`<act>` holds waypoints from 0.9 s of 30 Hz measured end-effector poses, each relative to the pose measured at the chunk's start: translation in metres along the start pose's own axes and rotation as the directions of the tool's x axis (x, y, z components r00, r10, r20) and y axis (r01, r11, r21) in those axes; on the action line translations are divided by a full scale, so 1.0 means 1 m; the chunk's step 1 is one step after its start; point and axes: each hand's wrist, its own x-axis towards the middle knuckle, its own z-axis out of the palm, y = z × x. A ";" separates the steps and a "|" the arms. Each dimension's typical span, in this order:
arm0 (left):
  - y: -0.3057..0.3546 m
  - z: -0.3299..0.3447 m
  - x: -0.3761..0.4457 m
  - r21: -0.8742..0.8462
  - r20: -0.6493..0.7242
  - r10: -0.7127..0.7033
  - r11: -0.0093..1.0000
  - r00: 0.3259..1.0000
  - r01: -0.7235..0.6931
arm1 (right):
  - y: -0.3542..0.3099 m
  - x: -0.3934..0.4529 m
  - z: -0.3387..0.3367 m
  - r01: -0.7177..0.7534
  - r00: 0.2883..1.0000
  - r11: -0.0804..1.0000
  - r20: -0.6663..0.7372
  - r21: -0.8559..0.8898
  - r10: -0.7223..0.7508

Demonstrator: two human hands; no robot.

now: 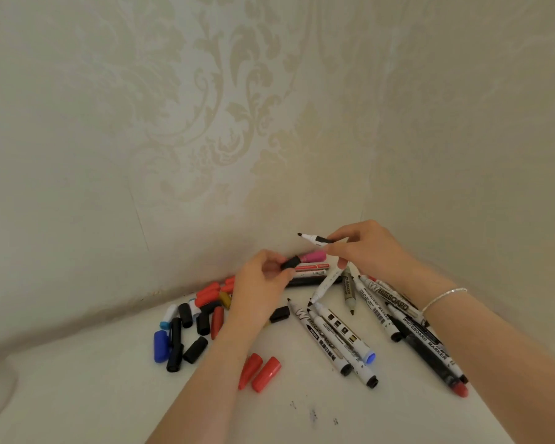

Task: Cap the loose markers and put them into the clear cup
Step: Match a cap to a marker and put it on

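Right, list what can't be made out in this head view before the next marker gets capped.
- Clear cup: not in the head view at all.
- Marker in the right hand: barrel hidden by the fingers.
- Black cap in the left hand: its open end is covered by the fingers.
- Markers by the wall: partly behind both hands.
- Marker labels: small print too small to read.

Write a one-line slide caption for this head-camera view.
Right hand holds an uncapped marker, left hand pinches a black cap, above scattered markers and loose caps.
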 end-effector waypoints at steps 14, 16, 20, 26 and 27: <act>-0.001 -0.017 0.002 -0.346 0.045 -0.021 0.937 0.999 0.036 | -0.010 -0.005 0.000 0.026 0.994 0.990 0.105 -0.136 -0.012; 0.001 -0.018 0.001 -0.350 0.042 -0.018 0.936 0.999 0.032 | -0.010 -0.006 -0.001 0.030 0.994 0.987 0.106 -0.160 -0.013; 0.006 -0.019 -0.001 -0.626 0.098 -0.190 0.751 0.977 0.209 | -0.009 -0.005 -0.001 0.030 0.996 0.992 0.082 -0.119 -0.020; 0.007 -0.023 -0.001 -0.867 0.348 -0.329 0.243 0.878 0.435 | -0.010 -0.008 0.006 0.066 0.986 0.997 0.154 -0.041 -0.059; 0.007 -0.024 0.000 -0.874 0.358 -0.320 0.216 0.877 0.436 | -0.011 -0.008 0.007 0.071 0.985 0.997 0.160 -0.041 -0.063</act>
